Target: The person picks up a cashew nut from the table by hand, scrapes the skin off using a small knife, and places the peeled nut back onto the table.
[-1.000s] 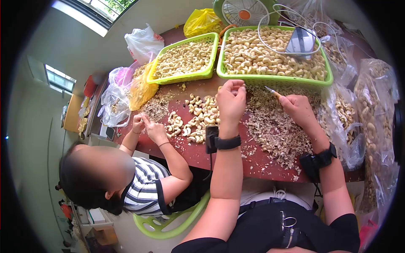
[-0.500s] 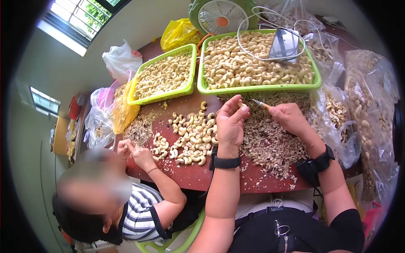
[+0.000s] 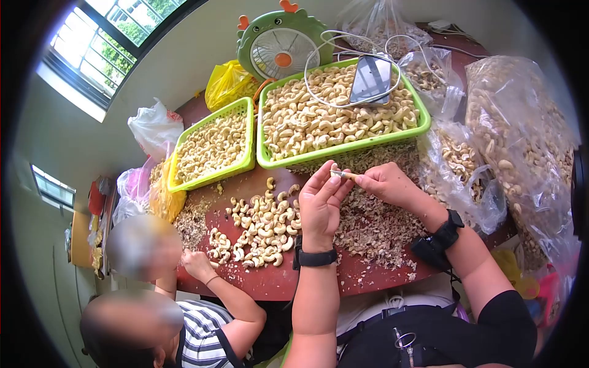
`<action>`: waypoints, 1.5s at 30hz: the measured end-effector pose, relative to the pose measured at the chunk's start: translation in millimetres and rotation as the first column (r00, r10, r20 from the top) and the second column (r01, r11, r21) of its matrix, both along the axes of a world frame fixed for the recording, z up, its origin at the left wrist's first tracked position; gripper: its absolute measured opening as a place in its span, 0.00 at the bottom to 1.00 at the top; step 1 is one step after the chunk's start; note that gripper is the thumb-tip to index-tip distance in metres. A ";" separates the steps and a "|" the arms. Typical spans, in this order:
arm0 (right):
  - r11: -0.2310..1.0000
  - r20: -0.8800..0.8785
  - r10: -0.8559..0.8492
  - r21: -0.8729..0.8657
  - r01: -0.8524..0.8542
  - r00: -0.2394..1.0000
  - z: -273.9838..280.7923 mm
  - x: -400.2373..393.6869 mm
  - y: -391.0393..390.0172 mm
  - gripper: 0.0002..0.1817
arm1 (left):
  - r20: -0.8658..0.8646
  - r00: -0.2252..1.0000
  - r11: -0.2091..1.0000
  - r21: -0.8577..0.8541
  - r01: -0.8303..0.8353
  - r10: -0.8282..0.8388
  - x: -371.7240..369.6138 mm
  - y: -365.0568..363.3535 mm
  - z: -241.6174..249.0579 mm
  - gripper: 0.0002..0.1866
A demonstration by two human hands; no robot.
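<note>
Between the fingertips and thumb of my left hand (image 3: pixel 320 205) is a cashew nut (image 3: pixel 334 166), mostly covered by the fingers. My right hand (image 3: pixel 389 187) grips a small knife (image 3: pixel 348 175) by its yellowish handle, and the blade is at the cashew, close to my left thumb. Below both hands spreads a heap of brown skin scraps (image 3: pixel 374 230). To the left of my left wrist, a loose pile of pale cashews (image 3: pixel 261 227) lies on the red table (image 3: pixel 257 283).
A large green basket (image 3: pixel 343 146) of cashews stands behind my hands, with a phone (image 3: pixel 370 80) and white cable on top. Left of it is a smaller basket (image 3: pixel 253 138); behind, a green fan (image 3: pixel 283 52). Plastic bags (image 3: pixel 521 135) crowd the right. A co-worker's hand (image 3: pixel 197 265) is at the left.
My right hand has brought the knife leftward, from apart to against the cashew. The camera view has shifted, so the baskets appear further left and lower.
</note>
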State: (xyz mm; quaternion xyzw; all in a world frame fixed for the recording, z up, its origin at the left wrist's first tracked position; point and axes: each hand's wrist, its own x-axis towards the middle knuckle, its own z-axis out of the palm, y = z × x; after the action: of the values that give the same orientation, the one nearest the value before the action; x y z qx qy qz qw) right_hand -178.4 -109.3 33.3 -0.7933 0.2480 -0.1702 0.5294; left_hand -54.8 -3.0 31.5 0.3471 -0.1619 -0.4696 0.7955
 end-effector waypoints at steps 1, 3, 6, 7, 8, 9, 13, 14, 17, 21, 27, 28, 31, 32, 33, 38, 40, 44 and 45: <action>1.000 0.003 0.005 -0.006 -0.005 1.000 -0.6 0.1 -0.3 0.25 | 0.002 1.000 1.000 -0.002 0.006 -0.006 0.1 -0.3 -0.9 0.16; 1.000 -0.006 -0.005 -0.013 0.005 1.000 0.3 -0.2 -0.8 0.24 | -0.017 1.000 1.000 0.001 -0.012 0.012 1.2 -0.7 -3.3 0.17; 1.000 -0.033 -0.014 -0.011 0.013 0.999 -2.3 0.2 -1.8 0.24 | 0.019 0.999 0.999 0.010 -0.049 0.049 -1.7 -0.9 -3.1 0.16; 0.999 -0.018 -0.008 -0.043 0.008 1.000 -3.7 0.6 -1.8 0.24 | 0.019 0.999 0.999 0.009 -0.046 0.046 -1.7 -1.1 -4.3 0.16; 0.997 -0.003 -0.002 -0.074 0.002 1.000 -4.6 0.7 -1.6 0.24 | 0.005 0.998 0.998 0.008 -0.060 0.060 -1.3 -1.2 -6.1 0.14; 0.997 -0.003 -0.004 -0.074 0.004 1.000 -5.0 0.9 -1.1 0.24 | -0.008 0.997 0.997 0.008 -0.073 0.073 -1.1 -1.4 -7.1 0.13; 0.999 -0.040 0.000 -0.036 -0.001 0.999 -3.1 0.9 0.6 0.24 | -0.060 0.997 0.999 0.006 -0.052 0.052 -0.2 -0.7 -5.3 0.12; 1.000 -0.067 0.005 -0.019 -0.007 0.998 -2.2 0.6 0.6 0.24 | -0.073 0.996 0.999 0.005 -0.052 0.052 -0.8 -0.4 -4.0 0.12; 0.999 -0.044 -0.017 -0.049 0.015 0.999 -5.0 1.0 1.6 0.24 | -0.086 0.996 0.999 -0.007 -0.038 0.038 -1.1 -1.1 -7.9 0.11; 0.998 -0.038 -0.031 -0.062 0.029 0.999 -8.6 2.3 0.0 0.24 | -0.058 0.998 0.999 -0.021 -0.033 0.032 -4.0 -4.0 -15.1 0.09; 0.999 -0.021 -0.045 0.022 0.045 0.999 -12.9 3.8 -2.2 0.23 | -0.048 0.993 0.994 0.037 -0.102 0.104 -8.7 -6.0 -13.2 0.08; 0.999 -0.037 -0.040 0.035 0.041 0.999 -13.9 4.1 -2.7 0.23 | -0.052 0.989 0.989 0.059 -0.134 0.137 -9.1 -5.8 -13.5 0.08; 0.998 -0.018 -0.028 0.048 0.028 0.999 -13.1 3.9 0.1 0.23 | -0.053 0.985 0.980 0.120 -0.160 0.167 -8.9 -6.3 -12.2 0.09; 0.998 0.008 -0.020 0.051 0.019 1.000 -12.8 3.1 0.8 0.23 | -0.053 0.984 0.979 0.124 -0.160 0.168 -8.7 -6.1 -12.1 0.10; 0.999 0.009 -0.022 0.050 0.022 1.000 -13.0 2.8 0.1 0.23 | -0.051 0.985 0.980 0.123 -0.158 0.165 -8.9 -6.3 -11.9 0.10; 0.995 -0.001 -0.042 0.086 0.042 0.999 -8.6 1.3 0.3 0.23 | -0.058 0.988 0.988 0.063 -0.137 0.141 -10.1 -5.4 -7.9 0.12; 0.998 0.000 -0.037 0.060 0.037 0.999 -7.8 0.7 -0.8 0.23 | -0.054 0.988 0.988 0.066 -0.139 0.142 -10.3 -5.5 -7.5 0.12; 0.999 0.000 -0.014 0.048 0.014 1.000 -9.4 0.4 -1.3 0.23 | -0.047 0.986 0.985 0.080 -0.153 0.157 -9.7 -4.8 -7.3 0.12; 0.999 0.002 -0.017 0.046 0.017 1.000 -9.3 0.6 -1.4 0.23 | -0.044 0.985 0.983 0.085 -0.162 0.166 -9.9 -4.9 -6.8 0.12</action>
State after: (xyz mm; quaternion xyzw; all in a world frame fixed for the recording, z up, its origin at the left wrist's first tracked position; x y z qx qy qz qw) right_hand -177.9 -110.7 24.0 -0.7784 0.2580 -0.1699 0.5465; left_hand -64.7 -7.9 24.7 0.3791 -0.0932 -0.4174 0.8206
